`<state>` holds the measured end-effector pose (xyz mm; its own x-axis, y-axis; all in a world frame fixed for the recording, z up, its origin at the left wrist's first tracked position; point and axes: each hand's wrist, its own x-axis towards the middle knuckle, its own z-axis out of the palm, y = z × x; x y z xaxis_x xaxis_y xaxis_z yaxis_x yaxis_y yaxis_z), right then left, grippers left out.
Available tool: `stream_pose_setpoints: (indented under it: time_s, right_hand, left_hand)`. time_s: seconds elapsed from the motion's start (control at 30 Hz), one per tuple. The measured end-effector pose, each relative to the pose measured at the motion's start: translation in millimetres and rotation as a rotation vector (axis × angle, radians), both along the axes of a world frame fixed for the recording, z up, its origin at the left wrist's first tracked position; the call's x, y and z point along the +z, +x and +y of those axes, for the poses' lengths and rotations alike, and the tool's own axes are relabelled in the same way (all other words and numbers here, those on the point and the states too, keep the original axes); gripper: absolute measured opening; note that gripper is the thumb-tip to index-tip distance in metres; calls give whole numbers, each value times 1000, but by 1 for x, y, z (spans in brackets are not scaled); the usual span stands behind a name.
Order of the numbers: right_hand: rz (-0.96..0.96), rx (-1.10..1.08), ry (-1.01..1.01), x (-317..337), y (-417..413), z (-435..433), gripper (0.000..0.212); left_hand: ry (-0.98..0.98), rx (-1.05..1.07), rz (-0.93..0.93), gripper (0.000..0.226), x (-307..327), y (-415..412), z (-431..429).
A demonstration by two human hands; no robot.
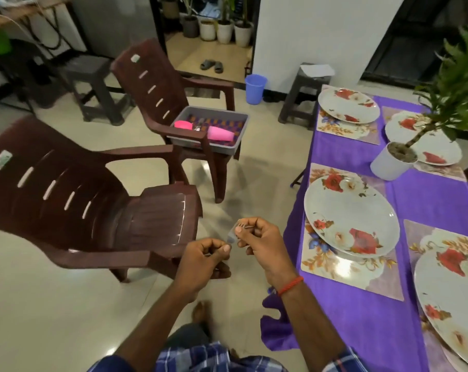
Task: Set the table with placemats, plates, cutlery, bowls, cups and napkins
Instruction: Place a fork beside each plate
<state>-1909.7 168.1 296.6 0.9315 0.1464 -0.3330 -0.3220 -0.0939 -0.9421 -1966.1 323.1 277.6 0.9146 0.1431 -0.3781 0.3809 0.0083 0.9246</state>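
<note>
My right hand (262,241) grips a small bunch of metal cutlery (236,232); fork tines stick out near the thumb. My left hand (204,260) is closed just left of it, pinching the lower end of the same cutlery. Both hands hover over the floor, left of the purple-clothed table (361,318). On the table lie floral placemats (342,267), each under a white floral plate (350,216). A grey tray (224,114) holding two pink cups (220,134) rests on the far brown chair.
A brown plastic chair (74,194) stands close at my left. A potted plant (393,162) sits mid-table. Two stools (305,98), a blue bucket (255,88) and a doorway with flowerpots are further back. Tiled floor lies between chairs and table.
</note>
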Motion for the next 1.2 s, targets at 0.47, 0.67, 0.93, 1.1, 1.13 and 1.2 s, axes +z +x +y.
stream_pose_setpoints:
  time_s: [0.47, 0.67, 0.93, 1.1, 1.13, 1.2]
  right_hand:
    - [-126, -258, -117, 8, 136, 16, 11]
    - [-58, -463, -56, 2, 164, -10, 16]
    - [-46, -715, -63, -9, 223, -81, 14]
    - [-30, -818, -73, -22, 272, -131, 14]
    - [-29, -836, -79, -25, 282, -142, 15]
    - [-19, -866, -131, -35, 300, -165, 14]
  left_hand:
    - [-77, -244, -8, 15, 1, 182, 14]
    - [-118, -348, 60, 18, -13, 216, 12]
    - [-18, -549, 78, 10, -24, 300, -23]
    - [64, -651, 113, 9, -32, 363, -65]
    - [78, -678, 115, 11, -33, 377, -77]
    - [100, -719, 132, 13, -38, 400, -101]
